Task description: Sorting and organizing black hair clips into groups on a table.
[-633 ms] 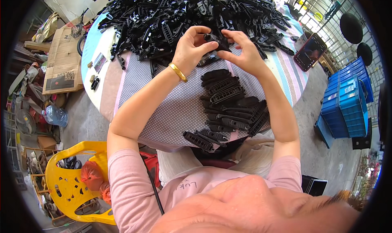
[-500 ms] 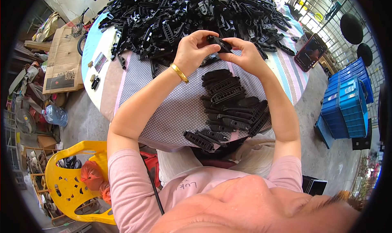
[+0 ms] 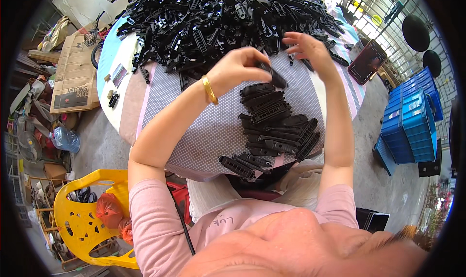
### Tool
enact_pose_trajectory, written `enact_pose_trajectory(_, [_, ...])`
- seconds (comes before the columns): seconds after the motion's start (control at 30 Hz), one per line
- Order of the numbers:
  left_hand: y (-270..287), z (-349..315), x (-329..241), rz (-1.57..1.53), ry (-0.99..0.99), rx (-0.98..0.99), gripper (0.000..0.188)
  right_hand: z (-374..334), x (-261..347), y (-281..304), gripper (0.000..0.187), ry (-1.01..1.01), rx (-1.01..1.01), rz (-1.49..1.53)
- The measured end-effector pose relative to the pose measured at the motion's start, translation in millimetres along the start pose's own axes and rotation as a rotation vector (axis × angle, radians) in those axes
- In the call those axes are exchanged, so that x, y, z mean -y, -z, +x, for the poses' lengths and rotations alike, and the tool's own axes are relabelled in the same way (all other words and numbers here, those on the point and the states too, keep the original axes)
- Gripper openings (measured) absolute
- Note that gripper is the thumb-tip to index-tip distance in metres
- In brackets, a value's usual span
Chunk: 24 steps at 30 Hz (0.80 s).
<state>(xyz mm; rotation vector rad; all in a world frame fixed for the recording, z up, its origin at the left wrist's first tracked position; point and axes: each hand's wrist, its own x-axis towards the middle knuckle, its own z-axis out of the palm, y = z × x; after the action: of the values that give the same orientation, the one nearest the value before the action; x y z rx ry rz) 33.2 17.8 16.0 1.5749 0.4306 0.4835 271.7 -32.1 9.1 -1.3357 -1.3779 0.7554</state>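
A black plastic part (image 3: 277, 77), long and narrow, is pinched between the thumb and fingers of my left hand (image 3: 243, 69). Its far end is hidden behind the fingers. My right hand (image 3: 310, 52) is raised off to the right, fingers apart, with nothing in it, near the edge of the big heap of black plastic parts (image 3: 213, 19). Below my left hand lies a neat stack of similar ribbed black parts (image 3: 267, 107), continuing in a second group (image 3: 279, 136) toward me. A few more parts (image 3: 238, 165) rest at the table's near edge.
The round table has a patterned cloth (image 3: 194, 131). A phone (image 3: 368, 62) leans at the right rim, by a pale round container (image 3: 357, 48). Blue crates (image 3: 407, 126) stand on the floor at right, a yellow chair (image 3: 73, 218) at left. Small black pieces (image 3: 113, 100) lie at the table's left.
My right hand has let go of the black part and moved up and right, its fingers spreading. My left hand keeps the part, which now tilts down toward the stack.
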Motion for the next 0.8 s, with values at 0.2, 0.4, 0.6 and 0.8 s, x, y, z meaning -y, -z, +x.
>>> enact_pose_trajectory(0.2, [2.1, 4.8, 7.5, 0.244, -0.031, 0.305, 0.029, 5.5, -27.6, 34.7, 0.044, -0.237, -0.081, -0.94])
enact_pose_trajectory(0.4, [14.1, 9.5, 35.4, 1.168, -0.315, -0.249, 0.024, 4.5, -19.4, 20.6, 0.041, -0.338, 0.025, -1.21])
enact_pose_trajectory(0.6, [7.8, 12.1, 38.5, 1.191, -0.243, -0.289, 0.031, 1.2, -12.1, 3.5, 0.027, 0.166, 0.002, -0.213])
enact_pose_trajectory(0.8, [3.3, 11.6, 20.1, 0.394, -0.033, -0.403, 0.071, -15.9, 17.7, -44.9, 0.027, 0.097, 0.135, 0.129])
